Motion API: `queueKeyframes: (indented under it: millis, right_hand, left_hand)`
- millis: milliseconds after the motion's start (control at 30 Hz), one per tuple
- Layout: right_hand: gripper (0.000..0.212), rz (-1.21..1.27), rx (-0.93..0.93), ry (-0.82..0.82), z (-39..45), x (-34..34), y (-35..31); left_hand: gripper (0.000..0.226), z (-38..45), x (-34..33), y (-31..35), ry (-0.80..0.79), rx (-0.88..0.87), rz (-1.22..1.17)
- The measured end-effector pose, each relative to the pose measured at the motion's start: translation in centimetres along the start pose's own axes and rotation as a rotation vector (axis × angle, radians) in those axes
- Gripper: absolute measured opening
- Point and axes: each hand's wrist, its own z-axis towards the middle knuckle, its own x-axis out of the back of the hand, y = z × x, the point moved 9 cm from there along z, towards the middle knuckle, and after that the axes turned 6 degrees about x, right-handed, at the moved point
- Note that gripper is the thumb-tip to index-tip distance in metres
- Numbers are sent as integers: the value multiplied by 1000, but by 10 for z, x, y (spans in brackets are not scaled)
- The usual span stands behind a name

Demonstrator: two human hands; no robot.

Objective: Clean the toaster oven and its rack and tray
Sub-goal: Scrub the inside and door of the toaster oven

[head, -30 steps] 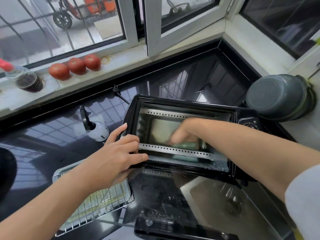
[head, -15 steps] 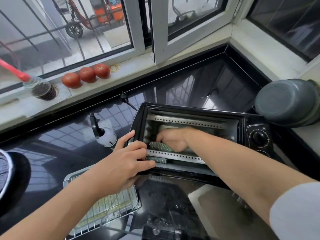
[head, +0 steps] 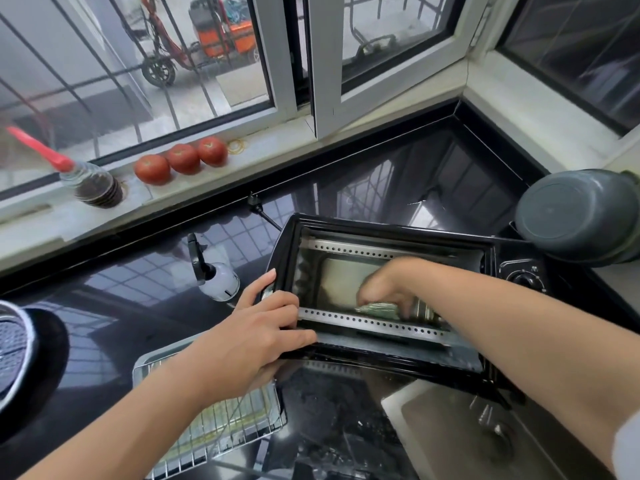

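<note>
Inside the toaster oven point(head: 388, 296), the right hand point(head: 388, 289) now sits toward the right of the cavity, low by the front perforated strip, where half a second ago it was at the left end and a second ago again to the right. The green scrubbing pad point(head: 377, 309) goes with it and now shows just beneath the fingers, apparently pressed to the oven floor, though blur hides the grip. More of the pale back wall is now uncovered on the left.
</note>
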Motion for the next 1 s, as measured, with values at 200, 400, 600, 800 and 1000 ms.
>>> queueKeyframes:
  millis: [200,400,600,800,1000]
  right_hand:
    - [59,91,188,47,-5,-6,-35]
    - [57,234,282,-30,11,-27,-68]
    - [70,-169,4,70,-14,9,-1]
    - [53,172,330,101,2,-21,-76]
    - [62,113,186,87,1,-12,-49]
  left_hand:
    - [54,1,0,0,-23,-11,12]
    - [54,1,0,0,-23,-14,47]
    - [58,-1,-4,1,17,-13,38]
    - [58,0,-8,-3,31,-22,37]
    - [58,0,-8,-5,0,-1,21]
